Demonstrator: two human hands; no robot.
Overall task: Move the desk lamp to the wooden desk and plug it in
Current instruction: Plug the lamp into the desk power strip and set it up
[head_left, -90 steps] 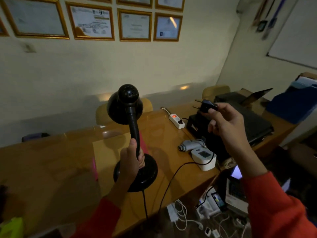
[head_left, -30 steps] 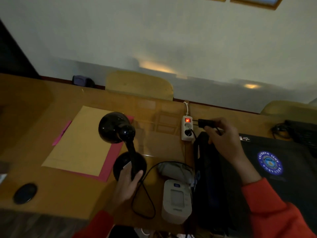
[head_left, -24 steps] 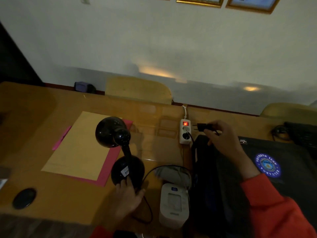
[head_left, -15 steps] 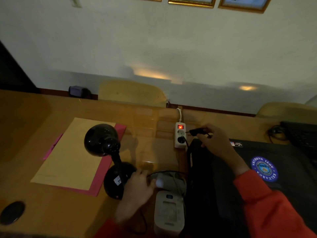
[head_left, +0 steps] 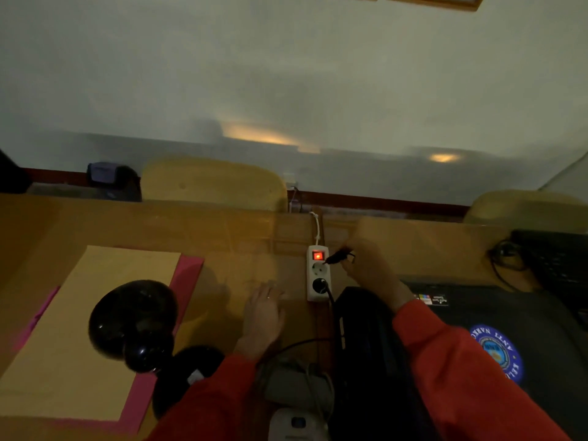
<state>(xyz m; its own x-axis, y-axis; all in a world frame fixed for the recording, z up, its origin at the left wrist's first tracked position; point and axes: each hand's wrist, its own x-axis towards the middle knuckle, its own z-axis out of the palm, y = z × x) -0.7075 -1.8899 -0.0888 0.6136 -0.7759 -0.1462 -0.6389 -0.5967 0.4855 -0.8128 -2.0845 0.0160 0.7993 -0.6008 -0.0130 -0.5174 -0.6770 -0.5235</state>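
Observation:
The black desk lamp [head_left: 136, 326] stands unlit on the wooden desk [head_left: 241, 237], its round base [head_left: 187, 374] at the near edge. My right hand [head_left: 369, 265] pinches the lamp's black plug [head_left: 338, 258], whose prongs sit at the upper socket of the white power strip [head_left: 318, 273]. The strip's red switch glows and another black plug fills its lower socket. My left hand [head_left: 264, 316] lies flat and empty on the desk, just left of the strip. The lamp's black cord [head_left: 296, 345] curves behind my left wrist.
A tan envelope on a pink folder [head_left: 95, 316] lies left of the lamp. A black bag [head_left: 477, 354] with a blue round emblem covers the right side. A white blood-pressure monitor [head_left: 297, 423] and grey cuff sit at the near edge. Two yellow chairs [head_left: 213, 183] stand behind the desk.
My left hand let go of the lamp's stem and base and slid right, flat onto the desk beside the strip. My right hand brought the plug down to the strip's upper socket.

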